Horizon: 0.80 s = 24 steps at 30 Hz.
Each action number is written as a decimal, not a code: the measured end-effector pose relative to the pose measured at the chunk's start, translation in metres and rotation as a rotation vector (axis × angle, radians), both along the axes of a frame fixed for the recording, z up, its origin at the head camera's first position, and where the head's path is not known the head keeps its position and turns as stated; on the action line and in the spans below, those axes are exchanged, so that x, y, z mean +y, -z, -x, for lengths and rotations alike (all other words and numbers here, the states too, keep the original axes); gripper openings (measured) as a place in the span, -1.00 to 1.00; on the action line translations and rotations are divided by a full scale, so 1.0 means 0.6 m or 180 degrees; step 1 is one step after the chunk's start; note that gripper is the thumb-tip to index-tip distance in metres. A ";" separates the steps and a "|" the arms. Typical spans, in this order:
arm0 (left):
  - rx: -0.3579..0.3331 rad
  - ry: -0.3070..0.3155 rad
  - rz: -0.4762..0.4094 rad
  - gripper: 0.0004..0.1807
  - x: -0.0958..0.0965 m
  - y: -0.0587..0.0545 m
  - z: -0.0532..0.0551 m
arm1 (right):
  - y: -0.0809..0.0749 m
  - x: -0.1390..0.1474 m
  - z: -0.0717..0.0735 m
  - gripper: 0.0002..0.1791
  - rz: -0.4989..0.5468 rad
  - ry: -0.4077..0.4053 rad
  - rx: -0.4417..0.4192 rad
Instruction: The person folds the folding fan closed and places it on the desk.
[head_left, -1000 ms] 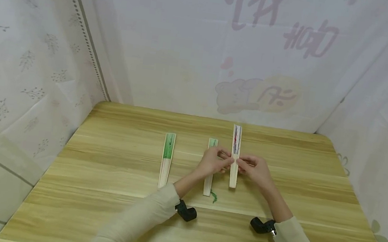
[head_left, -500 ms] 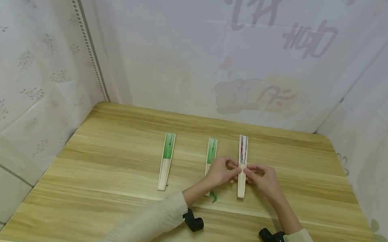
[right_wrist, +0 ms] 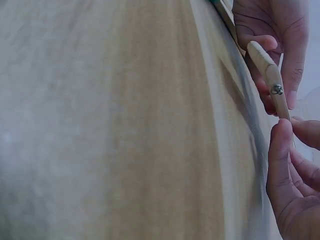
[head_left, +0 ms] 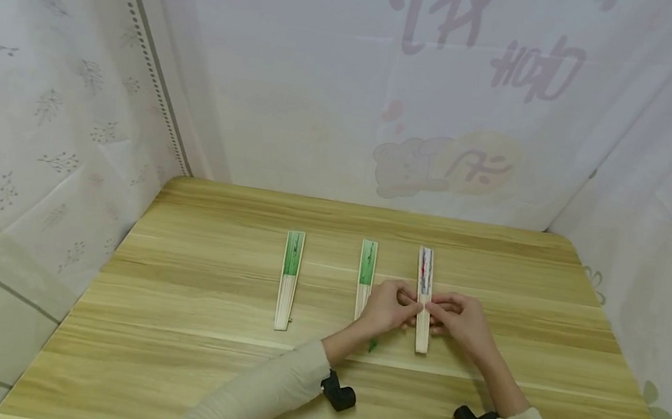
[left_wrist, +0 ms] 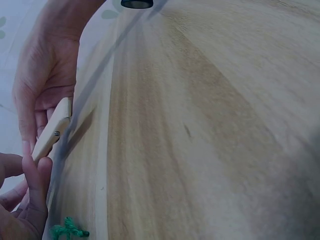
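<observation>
A folded hand fan [head_left: 421, 320] with a white, red and grey printed upper part and pale wooden ribs is pinched from both sides. My left hand [head_left: 384, 308] grips its left edge between thumb and fingers, and my right hand [head_left: 464, 322] pinches the right edge. In the right wrist view the butt of the fan [right_wrist: 272, 80] shows a metal rivet, and a gap with a shadow lies between it and the table. A green folded fan [head_left: 368, 263] lies just left, partly hidden behind my left hand. Another green folded fan [head_left: 289, 281] lies farther left.
All three fans are over a wood-grain table [head_left: 162, 371]. A green tassel [left_wrist: 69, 228] lies by the middle fan. Patterned cloth [head_left: 300, 91] hangs behind and at both sides. Black wrist cameras [head_left: 339, 392] stick out below the sleeves.
Both hands have moved right and toward the person with the white-printed fan, bringing it lower and level with the green fans. Those two green fans have stayed where they were.
</observation>
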<state>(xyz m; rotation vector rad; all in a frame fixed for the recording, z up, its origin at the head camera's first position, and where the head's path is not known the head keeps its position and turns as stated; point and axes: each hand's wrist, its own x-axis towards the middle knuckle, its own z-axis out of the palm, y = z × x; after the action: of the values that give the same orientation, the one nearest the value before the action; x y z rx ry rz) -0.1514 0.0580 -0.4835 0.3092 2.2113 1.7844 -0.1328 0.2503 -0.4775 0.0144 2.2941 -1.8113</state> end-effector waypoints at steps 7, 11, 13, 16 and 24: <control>-0.0020 0.0028 0.0064 -0.88 -0.001 0.003 -0.002 | 0.006 -0.001 -0.002 -0.64 -0.0045 -0.0085 0.0083; -0.0020 0.0040 0.0068 -0.89 0.000 0.003 -0.002 | 0.005 -0.002 0.000 -0.65 -0.0137 -0.0085 0.0103; -0.0027 0.0039 0.0065 -0.89 0.001 0.003 -0.002 | 0.004 -0.002 0.000 -0.66 -0.0189 -0.0077 0.0110; -0.0013 0.0029 0.0098 -0.89 0.002 0.003 -0.002 | 0.003 -0.003 0.002 -0.67 -0.0281 -0.0071 0.0118; 0.0140 0.0050 0.0285 -0.91 0.006 0.003 0.000 | 0.003 -0.006 0.005 -0.71 -0.0491 -0.0072 0.0102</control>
<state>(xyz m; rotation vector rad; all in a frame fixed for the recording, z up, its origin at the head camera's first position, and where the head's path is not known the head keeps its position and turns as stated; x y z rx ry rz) -0.1511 0.0616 -0.4851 0.3489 2.3043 1.6803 -0.1357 0.2467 -0.4795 -0.0160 2.4407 -1.6312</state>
